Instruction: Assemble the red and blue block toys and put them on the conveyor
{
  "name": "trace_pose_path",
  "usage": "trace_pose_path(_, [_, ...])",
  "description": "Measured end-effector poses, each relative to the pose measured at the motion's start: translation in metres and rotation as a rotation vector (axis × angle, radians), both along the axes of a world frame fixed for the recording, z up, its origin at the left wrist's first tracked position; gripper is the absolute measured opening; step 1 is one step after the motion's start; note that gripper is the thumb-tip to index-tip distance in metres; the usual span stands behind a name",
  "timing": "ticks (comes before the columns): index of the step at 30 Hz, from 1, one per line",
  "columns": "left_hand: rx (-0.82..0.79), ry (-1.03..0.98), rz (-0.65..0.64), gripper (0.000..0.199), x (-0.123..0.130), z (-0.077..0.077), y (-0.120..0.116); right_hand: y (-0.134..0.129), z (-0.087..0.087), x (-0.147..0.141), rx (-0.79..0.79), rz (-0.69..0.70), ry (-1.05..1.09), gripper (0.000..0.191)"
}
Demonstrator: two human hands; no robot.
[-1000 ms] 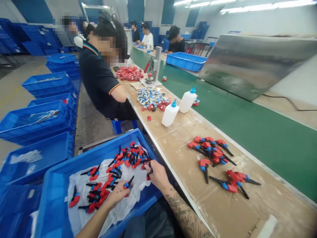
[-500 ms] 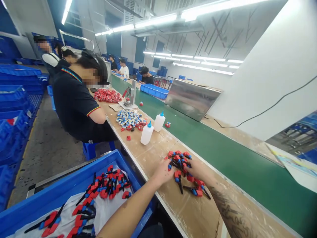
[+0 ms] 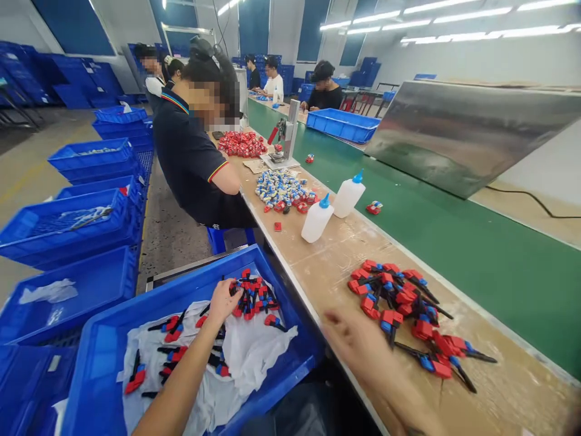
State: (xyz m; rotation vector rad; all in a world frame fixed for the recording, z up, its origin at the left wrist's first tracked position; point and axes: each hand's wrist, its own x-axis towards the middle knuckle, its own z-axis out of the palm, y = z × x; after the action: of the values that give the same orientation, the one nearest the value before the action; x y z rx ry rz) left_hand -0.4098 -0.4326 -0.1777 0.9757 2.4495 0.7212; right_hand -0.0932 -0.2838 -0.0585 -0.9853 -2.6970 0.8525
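My left hand (image 3: 223, 303) reaches into the blue bin (image 3: 102, 330), its fingers pinched round a small red, blue and black plastic piece at the edge of a cluster of such pieces (image 3: 254, 297). White cloth (image 3: 254, 348) lines the bin, with more pieces spread over it. Over the near edge of the workbench (image 3: 313, 275) is my right hand (image 3: 351, 339), smeared by motion, so its fingers are unclear. To its right, on the bench, lies a heap of the same red and blue pieces with black stems (image 3: 403, 297), apart from the hand.
Two white bottles with blue tips (image 3: 318, 221) stand on the bench. Beyond them are blue-and-white parts (image 3: 281, 188), a small press (image 3: 285, 142) and red parts (image 3: 242, 145). A co-worker (image 3: 190, 145) sits at the left. A green belt (image 3: 408, 212) runs alongside.
My left hand has gone from the bench heap into the bin at the left. My right hand has drawn back from the heap towards the bench edge. The view has turned left and down.
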Motion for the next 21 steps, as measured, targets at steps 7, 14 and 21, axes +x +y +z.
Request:
trace_pose_path(7, [-0.308, 0.108, 0.002, 0.083, -0.003, -0.048, 0.009, -0.055, -0.117, -0.162, -0.108, 0.064, -0.21, 0.051])
trace_pose_path(14, [-0.44, 0.177, 0.067, 0.081, 0.014, -0.061, 0.017, -0.048, -0.168, -0.185, -0.108, -0.049, -0.3, 0.077])
trace_pose_path(21, [-0.393, 0.084, 0.03, 0.063, 0.012, -0.062, 0.008, -0.043, -0.183, -0.197, -0.188, -0.077, -0.274, 0.073])
